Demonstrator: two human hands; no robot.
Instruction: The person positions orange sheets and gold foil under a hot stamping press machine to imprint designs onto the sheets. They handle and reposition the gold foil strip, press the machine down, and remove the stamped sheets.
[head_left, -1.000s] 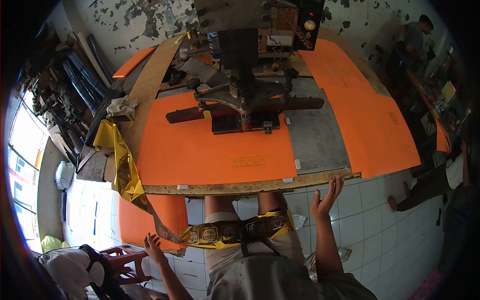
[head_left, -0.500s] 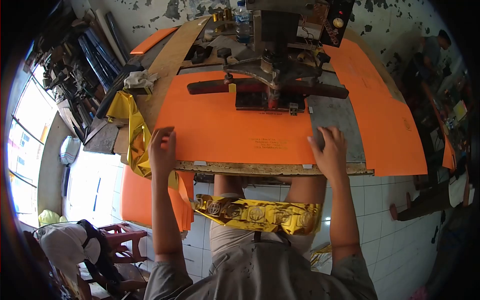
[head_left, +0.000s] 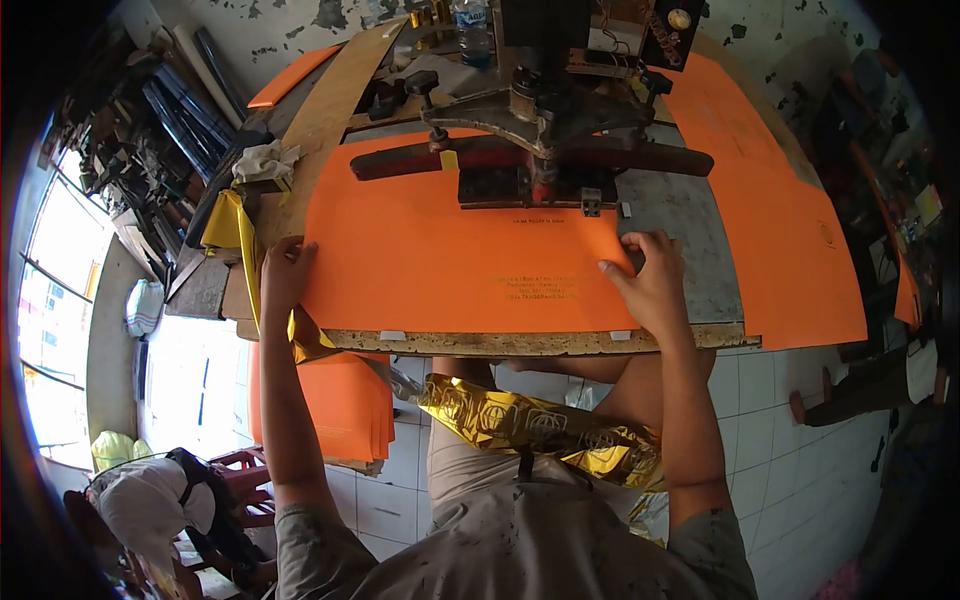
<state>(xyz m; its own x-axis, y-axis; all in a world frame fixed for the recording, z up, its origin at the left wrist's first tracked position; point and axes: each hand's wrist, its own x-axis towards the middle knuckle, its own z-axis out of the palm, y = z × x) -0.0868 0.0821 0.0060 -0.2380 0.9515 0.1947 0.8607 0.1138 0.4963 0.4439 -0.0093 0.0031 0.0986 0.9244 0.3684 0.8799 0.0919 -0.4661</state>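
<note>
A large orange sheet with small printed lines lies on the work table under a hot stamping press. My left hand is closed at the sheet's left edge, its fingertips partly hidden. At the right edge, my right hand pinches the sheet between thumb and fingers, and that edge curls up slightly. A strip of gold foil with stamped-out round marks lies across my lap. More gold foil hangs down beside my left wrist.
Another orange sheet covers the table's right side. Below the left edge sits an orange stack. A water bottle stands behind the press. One person bends low at the left; another person is at the far right.
My left hand has shifted left along the sheet's edge. My right hand has closed on the right edge, which now bends upward. The foil strip on my lap has tilted as my legs moved.
</note>
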